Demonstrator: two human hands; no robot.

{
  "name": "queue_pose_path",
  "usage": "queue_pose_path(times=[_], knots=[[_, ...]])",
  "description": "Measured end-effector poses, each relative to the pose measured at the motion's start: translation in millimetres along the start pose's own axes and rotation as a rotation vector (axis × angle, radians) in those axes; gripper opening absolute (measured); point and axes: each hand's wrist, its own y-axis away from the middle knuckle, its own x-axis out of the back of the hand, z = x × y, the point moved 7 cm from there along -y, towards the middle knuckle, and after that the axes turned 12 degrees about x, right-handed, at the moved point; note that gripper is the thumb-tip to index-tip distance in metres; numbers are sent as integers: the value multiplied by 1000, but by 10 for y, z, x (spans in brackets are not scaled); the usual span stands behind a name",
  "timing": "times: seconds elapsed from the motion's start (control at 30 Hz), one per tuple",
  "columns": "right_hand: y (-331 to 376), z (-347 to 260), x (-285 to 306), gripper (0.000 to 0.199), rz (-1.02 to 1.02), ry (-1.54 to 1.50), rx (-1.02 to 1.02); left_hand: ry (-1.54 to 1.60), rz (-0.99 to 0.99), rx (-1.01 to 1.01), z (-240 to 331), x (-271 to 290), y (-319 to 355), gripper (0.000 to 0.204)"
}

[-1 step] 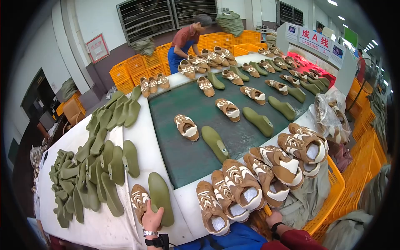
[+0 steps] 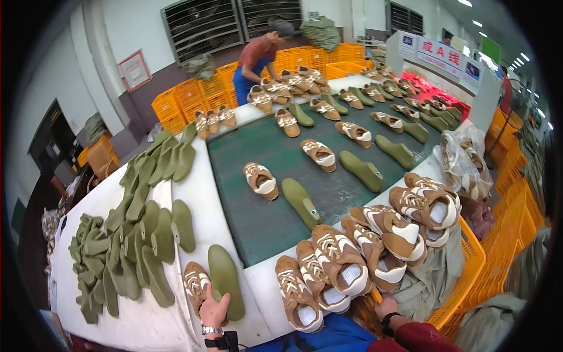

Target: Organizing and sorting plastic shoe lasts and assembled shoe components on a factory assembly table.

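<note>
**Shoes and lasts around belt, left hand at near pair**

Room: pale wall [image 2: 138, 26], barred windows beyond the belt; co-worker [image 2: 255, 64] at its far side. White surface [image 2: 208, 217] frames the flat dark-green belt [image 2: 252, 234]. Orange slatted plastic crates [image 2: 170, 105] beyond and right of it, likely for carrying. Olive-green, smooth, foot-shaped lasts [image 2: 163, 234] heaped left of it, apparently sorted off. Brown suede-look sneakers with white stripes [image 2: 331, 246] crowd its near edge, probably grouped within reach. Near-left of belt: single olive last [image 2: 226, 276] beside single brown-white shoe [image 2: 194, 284], presumably paired for handling. Left hand [image 2: 215, 308] there: thumb and forefinger spread, thumb at last, fingers at shoe; grip can't tell. Right hand [image 2: 386, 306] nearside of belt, below sneakers, fingers curled by yellow-orange bar [image 2: 376, 294]; hold unclear.
</note>
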Motion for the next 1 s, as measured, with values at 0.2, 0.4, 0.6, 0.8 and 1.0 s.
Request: queue_pose_path(times=[0.2, 0.4, 0.6, 0.8, 1.0], knots=[[-41, -46, 41, 36, -106, 11, 2, 151, -123, 25, 60, 54, 199, 69], [53, -82, 59, 36, -102, -11, 26, 153, -113, -72, 11, 20, 147, 59], [72, -113, -34, 33, -85, -20, 31, 223, -168, -68, 46, 65, 126, 58], [68, -98, 71, 29, -83, -44, 2, 372, -192, -100, 80, 24, 190, 58], [34, 48, 33, 30, -5, -42, 48, 383, -180, -98, 337, 69, 486, 59]])
